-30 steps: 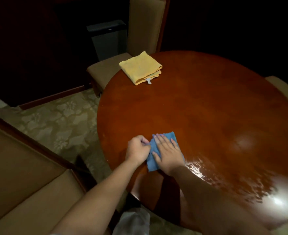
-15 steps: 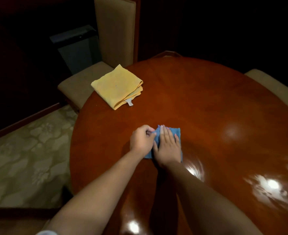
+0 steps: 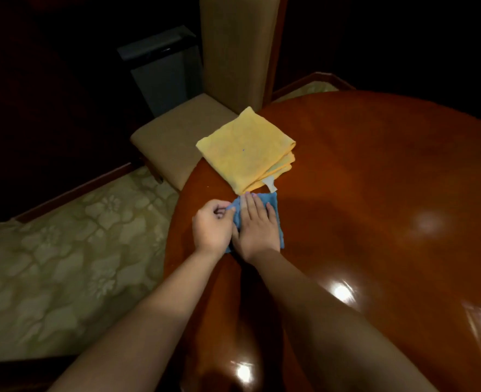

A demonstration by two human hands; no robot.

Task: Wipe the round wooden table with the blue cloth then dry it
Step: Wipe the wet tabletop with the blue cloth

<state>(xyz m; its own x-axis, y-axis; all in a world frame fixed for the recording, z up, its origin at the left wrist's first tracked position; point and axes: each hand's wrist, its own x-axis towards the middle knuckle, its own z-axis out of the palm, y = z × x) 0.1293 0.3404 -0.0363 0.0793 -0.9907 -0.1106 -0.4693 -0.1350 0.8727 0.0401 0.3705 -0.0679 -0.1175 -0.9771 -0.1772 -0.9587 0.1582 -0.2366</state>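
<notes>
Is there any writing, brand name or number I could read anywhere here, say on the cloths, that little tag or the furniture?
None can be read.
White tag on the folded yellow cloth: looks blank, too small and blurred to show print.
Blue cloth under the right hand, pinched by the left hand: no label visible.
Round wooden table: only light glare.
Dark grey box behind the chair: no readable marking.

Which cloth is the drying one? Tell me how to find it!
Look at the round wooden table. Near its far left edge, by the beige chair, lies a folded yellow cloth. Unlike the blue cloth under the hands, it's bigger and untouched.
</notes>
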